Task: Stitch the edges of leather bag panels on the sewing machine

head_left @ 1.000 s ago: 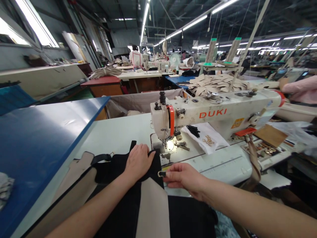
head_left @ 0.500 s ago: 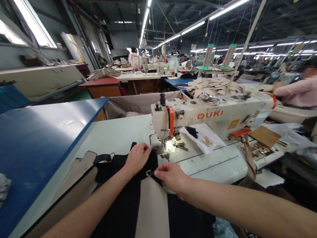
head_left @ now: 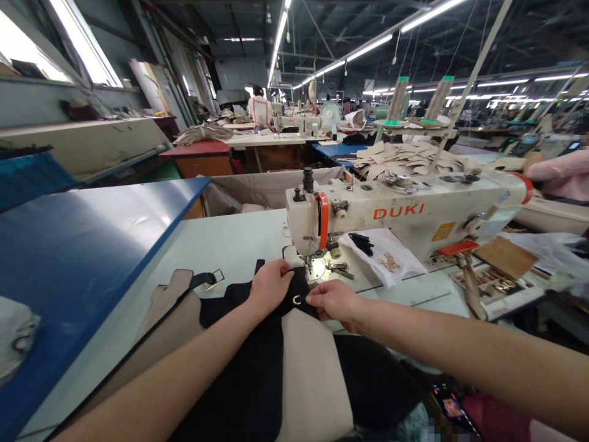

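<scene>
Just left of the needle of a white sewing machine [head_left: 354,212], my left hand [head_left: 271,287] pinches the edge of a black fabric piece [head_left: 255,374]. My right hand [head_left: 335,301], fingertips closed, grips a short black strap that runs to a metal D-ring [head_left: 297,300]. The D-ring lies on the black fabric, close to the lit needle plate [head_left: 316,269]. A beige panel [head_left: 313,368] joined to the black fabric hangs toward me. Farther left, a beige flap [head_left: 172,287] and a rectangular metal buckle [head_left: 214,280] rest on the pale table.
Behind the needle, a white sheet [head_left: 400,273] holds black strips and gold-coloured hardware. A tray of small tools [head_left: 497,285] is at right. The blue table [head_left: 92,245] lies left. Beige cut pieces [head_left: 409,161] pile up behind the machine; a person in pink [head_left: 564,175] is at far right.
Both hands have moved nearer the needle with the black fabric, the right hand bringing the strap and D-ring forward. The view has shifted slightly left, and the rectangular buckle shows more fully.
</scene>
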`<act>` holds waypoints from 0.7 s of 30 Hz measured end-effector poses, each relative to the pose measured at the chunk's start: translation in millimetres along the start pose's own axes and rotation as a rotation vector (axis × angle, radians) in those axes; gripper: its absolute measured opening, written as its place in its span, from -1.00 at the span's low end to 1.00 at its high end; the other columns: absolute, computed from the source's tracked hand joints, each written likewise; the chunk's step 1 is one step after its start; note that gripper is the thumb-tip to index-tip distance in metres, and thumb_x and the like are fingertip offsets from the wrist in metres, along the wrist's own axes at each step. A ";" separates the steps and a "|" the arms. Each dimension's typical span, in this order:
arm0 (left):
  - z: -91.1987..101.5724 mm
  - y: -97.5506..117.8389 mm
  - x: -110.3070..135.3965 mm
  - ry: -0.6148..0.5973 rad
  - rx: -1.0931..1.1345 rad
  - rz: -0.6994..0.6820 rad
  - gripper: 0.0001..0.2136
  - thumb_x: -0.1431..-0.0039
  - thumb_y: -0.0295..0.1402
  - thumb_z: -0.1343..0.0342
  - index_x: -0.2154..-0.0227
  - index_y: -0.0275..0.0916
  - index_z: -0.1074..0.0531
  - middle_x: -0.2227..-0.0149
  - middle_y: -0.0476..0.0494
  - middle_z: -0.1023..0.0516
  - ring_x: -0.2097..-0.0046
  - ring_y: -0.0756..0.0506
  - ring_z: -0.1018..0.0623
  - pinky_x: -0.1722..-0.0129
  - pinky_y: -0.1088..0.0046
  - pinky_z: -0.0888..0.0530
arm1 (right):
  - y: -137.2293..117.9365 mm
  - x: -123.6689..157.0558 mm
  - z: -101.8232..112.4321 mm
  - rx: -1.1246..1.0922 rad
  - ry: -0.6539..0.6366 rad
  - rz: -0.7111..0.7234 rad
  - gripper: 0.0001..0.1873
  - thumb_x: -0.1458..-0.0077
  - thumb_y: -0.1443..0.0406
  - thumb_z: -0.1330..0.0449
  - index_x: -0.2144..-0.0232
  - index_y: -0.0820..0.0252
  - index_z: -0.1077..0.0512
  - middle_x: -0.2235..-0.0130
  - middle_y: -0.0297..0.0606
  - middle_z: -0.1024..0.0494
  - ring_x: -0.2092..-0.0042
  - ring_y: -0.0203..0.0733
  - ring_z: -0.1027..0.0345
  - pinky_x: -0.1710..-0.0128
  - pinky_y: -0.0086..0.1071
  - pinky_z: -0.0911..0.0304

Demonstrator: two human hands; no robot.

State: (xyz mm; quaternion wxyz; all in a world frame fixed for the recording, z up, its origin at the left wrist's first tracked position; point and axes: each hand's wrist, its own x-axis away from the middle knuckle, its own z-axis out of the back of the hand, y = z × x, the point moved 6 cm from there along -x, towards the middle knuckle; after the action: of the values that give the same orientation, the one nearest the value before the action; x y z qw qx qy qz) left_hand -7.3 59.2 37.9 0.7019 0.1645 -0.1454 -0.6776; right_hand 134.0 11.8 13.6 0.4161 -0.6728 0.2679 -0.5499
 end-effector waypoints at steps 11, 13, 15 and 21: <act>-3.0 15.8 5.2 0.086 -0.056 -0.046 -0.94 -0.09 -0.44 0.02 0.42 -0.22 -0.34 0.37 -0.13 -0.47 0.21 -0.17 -0.46 0.20 0.35 -0.34 | -11.2 -18.3 10.9 0.248 -0.173 -0.027 -0.84 0.20 0.46 -0.24 0.70 0.23 -0.36 0.72 -0.42 -0.37 0.64 -0.34 -0.28 0.58 -0.48 -0.25; -3.6 17.3 8.7 0.103 -0.064 -0.048 -0.94 -0.10 -0.45 0.02 0.43 -0.23 -0.34 0.37 -0.12 -0.47 0.22 -0.16 -0.46 0.20 0.35 -0.34 | -15.5 -20.1 14.3 0.303 -0.173 0.009 -0.84 0.21 0.49 -0.23 0.70 0.24 -0.37 0.74 -0.45 -0.35 0.65 -0.37 -0.27 0.60 -0.53 -0.21; -4.6 16.8 10.2 0.119 -0.070 -0.042 -0.95 -0.09 -0.46 0.00 0.44 -0.22 -0.33 0.38 -0.11 -0.46 0.23 -0.15 -0.46 0.20 0.36 -0.34 | -20.3 -23.1 18.0 0.342 -0.138 0.067 -0.84 0.19 0.52 -0.21 0.67 0.25 -0.38 0.73 -0.48 -0.34 0.64 -0.41 -0.26 0.61 -0.58 -0.15; -6.6 13.0 10.1 0.149 -0.062 -0.030 -0.96 -0.08 -0.47 -0.03 0.44 -0.21 -0.33 0.41 -0.08 -0.45 0.26 -0.13 -0.46 0.24 0.38 -0.35 | -22.1 -39.7 14.6 0.383 -0.064 0.105 -0.84 0.00 0.49 -0.07 0.56 0.24 -0.35 0.65 -0.48 -0.35 0.65 -0.42 -0.27 0.65 -0.59 -0.14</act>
State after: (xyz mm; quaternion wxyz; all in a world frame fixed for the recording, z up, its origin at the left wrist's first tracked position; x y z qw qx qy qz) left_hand 7.7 49.7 37.3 0.7051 0.1949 -0.0694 -0.6782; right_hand 136.0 59.5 11.3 0.5726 -0.5837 0.1798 -0.5468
